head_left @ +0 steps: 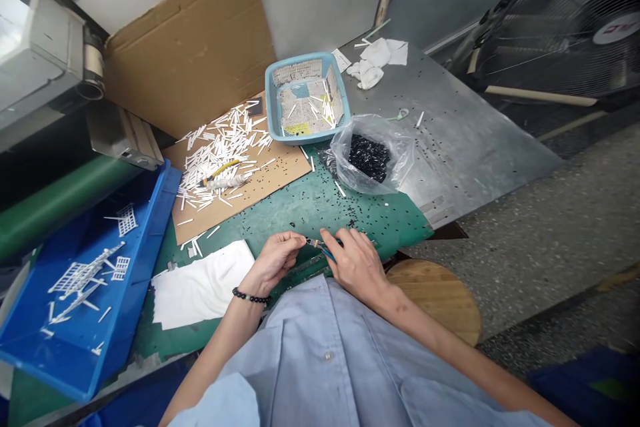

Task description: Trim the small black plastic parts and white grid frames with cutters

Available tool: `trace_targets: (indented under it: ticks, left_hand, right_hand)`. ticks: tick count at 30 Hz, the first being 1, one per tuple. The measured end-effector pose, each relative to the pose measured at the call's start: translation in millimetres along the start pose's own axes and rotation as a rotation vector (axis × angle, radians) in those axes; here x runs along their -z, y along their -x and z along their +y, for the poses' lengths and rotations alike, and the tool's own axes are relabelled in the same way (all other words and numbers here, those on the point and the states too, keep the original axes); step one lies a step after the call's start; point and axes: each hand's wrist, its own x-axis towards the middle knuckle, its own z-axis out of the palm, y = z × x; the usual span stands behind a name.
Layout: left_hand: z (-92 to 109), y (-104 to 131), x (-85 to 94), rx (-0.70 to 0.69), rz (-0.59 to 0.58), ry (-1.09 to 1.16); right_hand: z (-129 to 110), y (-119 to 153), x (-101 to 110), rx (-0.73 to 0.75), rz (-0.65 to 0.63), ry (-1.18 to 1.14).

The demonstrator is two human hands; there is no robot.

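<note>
Close to my body, my right hand [356, 261] is wrapped around a pair of blue-handled pliers or cutters [323, 248]. Their tip points left and meets the fingertips of my left hand [280, 255]. Those fingers are pinched together at the tool's jaws; a small dark piece seems to be there, too tiny to name. Beyond my hands, many small black bits lie scattered on the green table mat [280, 213]. An open clear plastic bag [400, 150] holds a heap of black pieces [369, 157].
White sticks [215, 147] are piled on a cardboard sheet [285, 170]. A light-blue basket [270, 107] contains more sticks. At left sits a blue tray [30, 347] with white plastic frames, beside a white cloth [200, 290]. A wooden stool [440, 300] and large fan [575, 40] stand right.
</note>
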Motion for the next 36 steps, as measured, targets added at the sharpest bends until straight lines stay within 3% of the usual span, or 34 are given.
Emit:
trace_targets:
  ticks: [10,17,22,25,30,33,36]
  left_hand:
    - [7,2,-0.6,-0.03,-0.009,-0.177]
    - [-9,-3,16.3,-0.099,-0.259,0.389]
    - [-8,-6,26.4,-0.159,-0.241,0.49]
    - [-3,-14,29.3,-0.214,-0.08,0.245]
    - [1,-33,33.6,-0.472,0.338,-0.686]
    - [1,-37,35.4,-0.599,0.339,-1.072]
    - [0,-34,35.8,-0.635,0.283,-1.276]
  right_hand:
    - [-4,5,-4,-0.041,-0.023,-0.016]
    - [4,8,-17,-0.07,0.072,-0.225]
    - [10,13,-23,-0.07,0.049,-0.234]
    - [10,13,-24,-0.073,0.037,-0.236]
    - [9,12,-25,-0.068,0.03,-0.229]
    - [10,12,-25,-0.073,0.033,-0.236]
    - [10,13,-27,-0.09,0.046,-0.244]
